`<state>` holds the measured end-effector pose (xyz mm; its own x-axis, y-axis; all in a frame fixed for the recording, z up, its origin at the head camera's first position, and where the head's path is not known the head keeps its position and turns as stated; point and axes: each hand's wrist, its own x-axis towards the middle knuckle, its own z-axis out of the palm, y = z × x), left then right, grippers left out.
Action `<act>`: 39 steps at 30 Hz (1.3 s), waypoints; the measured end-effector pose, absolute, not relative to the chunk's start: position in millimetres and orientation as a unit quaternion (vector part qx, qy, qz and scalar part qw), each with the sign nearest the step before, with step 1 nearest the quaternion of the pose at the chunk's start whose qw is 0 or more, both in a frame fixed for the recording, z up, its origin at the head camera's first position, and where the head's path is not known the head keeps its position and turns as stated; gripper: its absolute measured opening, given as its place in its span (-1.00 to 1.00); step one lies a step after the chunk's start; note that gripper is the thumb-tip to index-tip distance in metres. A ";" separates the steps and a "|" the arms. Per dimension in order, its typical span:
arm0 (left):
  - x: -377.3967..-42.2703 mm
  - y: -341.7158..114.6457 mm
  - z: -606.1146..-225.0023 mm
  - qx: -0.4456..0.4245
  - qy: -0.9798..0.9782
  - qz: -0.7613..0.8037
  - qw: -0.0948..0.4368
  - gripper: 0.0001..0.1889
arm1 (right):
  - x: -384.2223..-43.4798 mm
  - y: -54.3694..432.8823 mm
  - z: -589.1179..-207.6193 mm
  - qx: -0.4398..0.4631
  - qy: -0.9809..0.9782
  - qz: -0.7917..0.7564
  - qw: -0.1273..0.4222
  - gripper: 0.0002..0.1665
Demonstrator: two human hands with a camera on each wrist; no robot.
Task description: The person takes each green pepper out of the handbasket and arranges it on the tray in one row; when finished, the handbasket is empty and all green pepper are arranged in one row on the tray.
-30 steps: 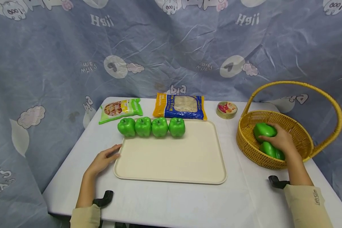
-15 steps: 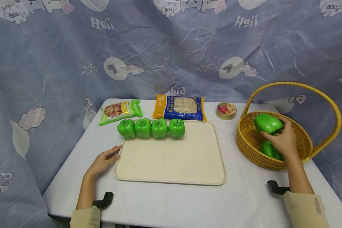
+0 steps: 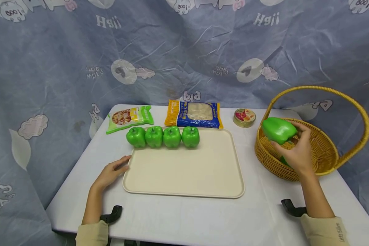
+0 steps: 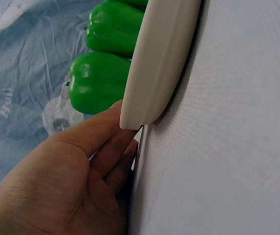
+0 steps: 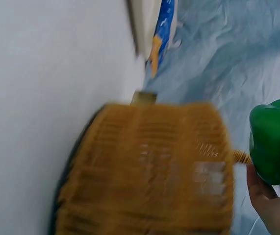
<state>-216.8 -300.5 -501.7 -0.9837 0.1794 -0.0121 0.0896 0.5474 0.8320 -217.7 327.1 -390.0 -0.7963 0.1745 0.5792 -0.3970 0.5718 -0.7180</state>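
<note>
My right hand (image 3: 298, 155) grips a green bell pepper (image 3: 278, 130) between thumb and fingers, above the left side of a wicker basket (image 3: 326, 150). In the right wrist view the same bell pepper (image 5: 274, 139) shows at the right edge. Part of another green bell pepper (image 3: 284, 160) is visible inside the basket, mostly hidden by my right hand. At the tray's left edge rests my left hand (image 3: 110, 173), fingers extended and touching the rim of the cream tray (image 3: 184, 171). Several green bell peppers (image 3: 163, 137) stand in a row along the tray's far left side.
Behind the tray lie a green snack packet (image 3: 130, 119) and a blue and yellow noodle packet (image 3: 194, 114). A round tin (image 3: 244, 118) stands left of the basket. The basket's tall handle (image 3: 361, 112) arches over it. A patterned curtain (image 3: 184, 51) hangs behind the table.
My right hand has lifted the bell pepper from inside the basket, up and to the left toward its rim. The left hand and the tray have stayed in place.
</note>
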 end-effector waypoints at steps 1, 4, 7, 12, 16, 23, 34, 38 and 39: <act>-216.8 -300.6 -501.3 0.077 0.878 0.470 0.048 -0.43 | -217.4 319.6 -385.8 0.075 -0.828 0.459 0.314 0.03; -216.8 -301.0 -500.1 0.077 0.878 0.470 0.046 -0.43 | -218.1 297.6 -376.3 0.102 -0.822 0.458 0.323 0.04; -217.0 -301.3 -499.1 0.078 0.878 0.470 0.042 -0.44 | -222.4 278.2 -371.8 0.122 -0.825 0.443 0.329 0.03; -217.2 -300.8 -498.9 0.079 0.880 0.467 0.042 -0.45 | -234.6 252.2 -375.8 0.152 -0.850 0.402 0.305 0.08; -216.4 -300.0 -499.4 0.082 0.881 0.465 0.044 -0.45 | -244.9 234.4 -384.8 0.175 -0.860 0.396 0.269 0.10; -216.3 -300.1 -499.0 0.083 0.881 0.465 0.040 -0.45 | -261.5 208.8 -396.8 0.178 -0.883 0.379 0.211 -0.01; -216.1 -300.9 -500.4 0.090 0.876 0.473 0.038 -0.47 | -291.3 191.5 -419.2 0.194 -0.908 0.363 0.085 -0.02; -215.5 -300.7 -501.0 0.087 0.877 0.472 0.036 -0.46 | -297.9 188.4 -425.9 0.206 -0.910 0.356 0.048 -0.02; -215.4 -300.9 -500.6 0.089 0.877 0.470 0.035 -0.46 | -299.3 187.5 -427.0 0.209 -0.910 0.356 0.044 -0.02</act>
